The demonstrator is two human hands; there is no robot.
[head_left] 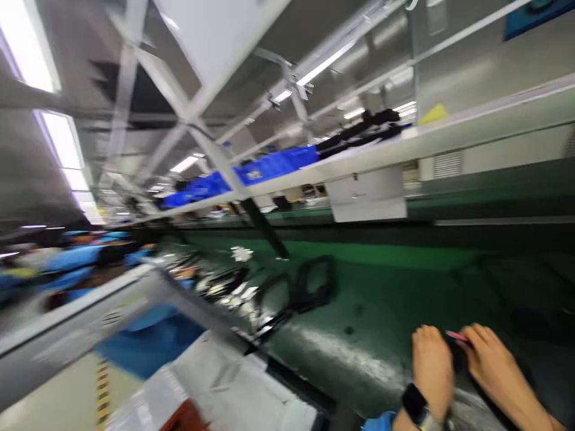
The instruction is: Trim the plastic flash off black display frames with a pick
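Observation:
My left hand (432,360), with a watch (414,402) on its wrist, is over the green work surface (359,311) at the lower right. Its fingers are curled closed, and what they hold is hidden. Close beside it, my right hand (496,362) is closed on a thin pinkish-red stick-like thing (457,336), whose tip points towards the left hand. Dark material lies between and below the hands, too blurred to name. Farther off on the surface are black frame-shaped pieces (317,282).
Several shiny dark and silvery items (224,284) lie farther left on the bench. A white shelf (449,143) runs above, bearing blue material (278,164) and black bundles (359,134). A grey-framed bin or cart (148,281) and white sheeting (224,371) stand at lower left. Blurred people in blue are beyond.

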